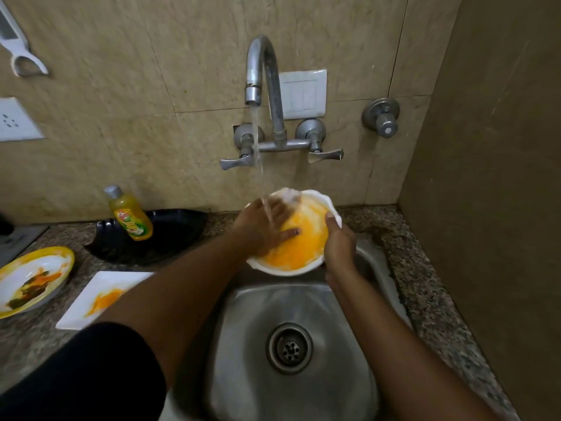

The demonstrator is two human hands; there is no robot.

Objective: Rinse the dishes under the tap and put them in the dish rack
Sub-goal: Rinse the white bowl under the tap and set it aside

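A white bowl (306, 247) smeared with yellow-orange residue is tilted over the back of the steel sink (291, 302). My right hand (338, 247) grips its right rim. My left hand (262, 226) lies flat inside the bowl with fingers spread, under the water stream running from the tap (262, 71). On the counter to the left lie a dirty white square plate (100, 296) and a dirty yellow-rimmed bowl (30, 281). No dish rack shows in this view.
A yellow dish-soap bottle (130, 214) leans on a black leaf-shaped dish (151, 235) behind the plates. Tap handles (236, 161) stick out from the tiled wall. A brown wall (485, 208) closes off the right side. The drain (290, 347) sits mid-sink.
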